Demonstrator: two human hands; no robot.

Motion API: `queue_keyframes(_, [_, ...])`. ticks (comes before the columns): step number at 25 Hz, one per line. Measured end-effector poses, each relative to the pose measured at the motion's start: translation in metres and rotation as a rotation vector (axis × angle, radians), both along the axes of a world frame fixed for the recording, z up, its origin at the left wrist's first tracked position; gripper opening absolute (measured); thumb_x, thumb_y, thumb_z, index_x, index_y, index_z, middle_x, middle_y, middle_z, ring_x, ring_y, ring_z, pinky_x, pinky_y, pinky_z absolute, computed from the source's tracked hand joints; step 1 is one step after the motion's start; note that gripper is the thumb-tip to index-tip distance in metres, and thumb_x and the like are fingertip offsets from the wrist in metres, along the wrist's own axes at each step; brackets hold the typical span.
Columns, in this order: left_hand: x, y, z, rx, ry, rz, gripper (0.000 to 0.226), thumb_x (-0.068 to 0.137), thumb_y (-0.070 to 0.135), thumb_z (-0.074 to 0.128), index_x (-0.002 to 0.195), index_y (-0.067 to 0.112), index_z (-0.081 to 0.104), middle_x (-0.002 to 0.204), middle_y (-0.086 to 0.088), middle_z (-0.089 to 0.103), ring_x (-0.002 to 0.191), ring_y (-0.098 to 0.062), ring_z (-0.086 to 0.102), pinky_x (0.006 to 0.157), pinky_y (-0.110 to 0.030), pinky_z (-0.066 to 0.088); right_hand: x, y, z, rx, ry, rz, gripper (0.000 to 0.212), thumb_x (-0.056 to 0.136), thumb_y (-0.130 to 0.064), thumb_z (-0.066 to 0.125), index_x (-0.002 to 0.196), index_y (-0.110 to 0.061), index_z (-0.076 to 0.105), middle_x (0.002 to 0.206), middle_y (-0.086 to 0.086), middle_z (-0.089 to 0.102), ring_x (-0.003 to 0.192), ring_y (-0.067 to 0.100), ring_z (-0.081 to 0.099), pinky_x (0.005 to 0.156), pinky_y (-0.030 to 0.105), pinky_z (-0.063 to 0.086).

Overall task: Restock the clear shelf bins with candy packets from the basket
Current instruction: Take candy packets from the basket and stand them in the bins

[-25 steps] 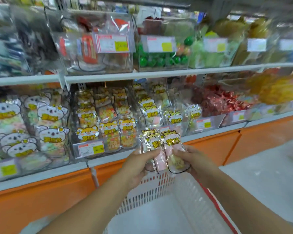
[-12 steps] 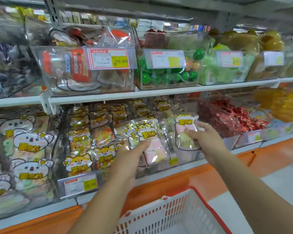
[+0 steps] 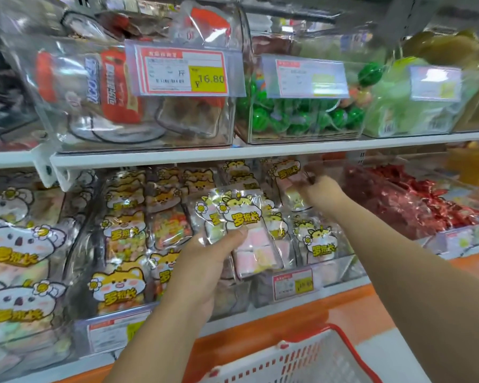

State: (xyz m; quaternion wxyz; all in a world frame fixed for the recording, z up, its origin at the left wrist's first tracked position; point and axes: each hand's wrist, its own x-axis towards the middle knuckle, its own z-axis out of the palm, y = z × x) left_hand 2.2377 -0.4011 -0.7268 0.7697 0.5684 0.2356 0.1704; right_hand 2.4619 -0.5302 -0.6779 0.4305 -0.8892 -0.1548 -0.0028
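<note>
Pink candy packets [image 3: 249,239] clasped in left hand [image 3: 205,266] grip, right hand [image 3: 322,193] grip pinching another packet [image 3: 286,172] inside clear bin [image 3: 338,269].

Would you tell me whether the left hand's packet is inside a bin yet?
Out: the left hand grips the clear pink-and-yellow marshmallow packet in front of the clear shelf bins.

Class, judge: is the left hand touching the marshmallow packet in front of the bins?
Touching. Head view: the left hand grips the marshmallow packet, thumb pressed across its front.
</note>
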Motion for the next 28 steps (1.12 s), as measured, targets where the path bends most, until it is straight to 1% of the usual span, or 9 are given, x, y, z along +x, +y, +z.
queue_keyframes(4, [-0.003, 0.000, -0.001, -0.017, -0.011, -0.018, 0.050, 0.068, 0.044, 0.083, 0.112, 0.033, 0.063, 0.103, 0.004, 0.075, 0.101, -0.025, 0.068, 0.078, -0.041, 0.055, -0.002, 0.007, -0.017, -0.462, -0.318, 0.008, 0.048, 0.095, -0.024, 0.055, 0.134, 0.001, 0.045, 0.114, 0.023, 0.059, 0.109, 0.040, 0.056, 0.079, 0.039, 0.042])
queue_keyframes(7, [-0.005, 0.000, 0.001, -0.030, -0.029, -0.001, 0.033, 0.076, 0.034, 0.079, 0.106, 0.027, 0.067, 0.095, 0.001, 0.076, 0.093, -0.027, 0.070, 0.071, -0.035, 0.052, -0.005, 0.006, -0.022, -0.564, -0.582, -0.077, 0.046, 0.091, -0.019, 0.055, 0.137, -0.022, 0.052, 0.124, 0.016, 0.057, 0.114, 0.037, 0.050, 0.088, 0.038, 0.041])
queue_keyframes(10, [-0.005, 0.003, -0.003, -0.020, -0.017, 0.012, 0.046, 0.067, 0.044, 0.083, 0.108, 0.030, 0.067, 0.098, 0.000, 0.076, 0.093, -0.028, 0.068, 0.069, -0.035, 0.049, -0.015, 0.001, -0.016, -0.285, -0.382, 0.029, 0.034, 0.092, -0.013, 0.048, 0.118, -0.022, 0.069, 0.113, 0.017, 0.065, 0.096, 0.035, 0.061, 0.081, 0.037, 0.051])
queue_keyframes(13, [-0.004, 0.001, -0.001, -0.025, -0.018, 0.023, 0.081, 0.049, 0.056, 0.086, 0.122, 0.033, 0.059, 0.104, 0.001, 0.075, 0.100, -0.028, 0.068, 0.076, -0.041, 0.054, -0.029, 0.001, -0.028, -0.395, -0.320, 0.088, 0.038, 0.100, -0.019, 0.041, 0.134, -0.017, 0.057, 0.133, 0.022, 0.048, 0.119, 0.038, 0.048, 0.102, 0.039, 0.040])
queue_keyframes(16, [-0.006, -0.003, 0.002, -0.030, -0.036, 0.016, 0.068, 0.056, 0.049, 0.087, 0.117, 0.034, 0.060, 0.101, 0.003, 0.075, 0.102, -0.028, 0.068, 0.091, -0.050, 0.051, -0.036, 0.001, -0.028, -0.363, -0.228, 0.110, 0.042, 0.102, -0.023, 0.036, 0.142, -0.015, 0.046, 0.144, 0.019, 0.035, 0.131, 0.037, 0.035, 0.108, 0.038, 0.031])
queue_keyframes(19, [-0.008, -0.004, 0.003, -0.033, -0.030, 0.023, 0.052, 0.064, 0.045, 0.086, 0.109, 0.032, 0.063, 0.100, 0.000, 0.076, 0.100, -0.030, 0.068, 0.088, -0.049, 0.051, -0.051, -0.013, -0.014, -0.279, -0.186, 0.107, 0.037, 0.103, -0.026, 0.035, 0.132, -0.013, 0.055, 0.142, 0.013, 0.042, 0.129, 0.031, 0.042, 0.100, 0.035, 0.035])
queue_keyframes(23, [-0.011, -0.006, 0.005, -0.017, -0.023, 0.023, 0.035, 0.072, 0.039, 0.083, 0.101, 0.029, 0.066, 0.095, -0.001, 0.076, 0.096, -0.033, 0.070, 0.083, -0.047, 0.053, -0.076, -0.021, -0.024, -0.455, -0.233, 0.189, 0.037, 0.104, -0.033, 0.031, 0.094, -0.012, 0.060, 0.103, 0.013, 0.061, 0.099, 0.033, 0.057, 0.077, 0.035, 0.042])
queue_keyframes(25, [-0.011, -0.008, 0.006, -0.013, -0.043, 0.008, 0.031, 0.076, 0.035, 0.080, 0.103, 0.029, 0.066, 0.092, 0.002, 0.077, 0.092, -0.030, 0.071, 0.079, -0.042, 0.052, -0.085, -0.021, -0.019, -0.315, -0.327, 0.140, 0.037, 0.105, -0.033, 0.031, 0.105, -0.015, 0.063, 0.104, 0.011, 0.063, 0.098, 0.032, 0.057, 0.078, 0.036, 0.043])
queue_keyframes(28, [-0.011, -0.010, 0.008, -0.032, -0.089, -0.007, 0.026, 0.077, 0.034, 0.078, 0.098, 0.035, 0.064, 0.091, 0.008, 0.076, 0.078, -0.018, 0.068, 0.068, -0.033, 0.049, -0.105, -0.022, 0.008, -0.010, -0.232, 0.196, 0.033, 0.101, -0.041, 0.041, 0.079, -0.024, 0.058, 0.075, -0.002, 0.057, 0.075, 0.019, 0.053, 0.061, 0.029, 0.035])
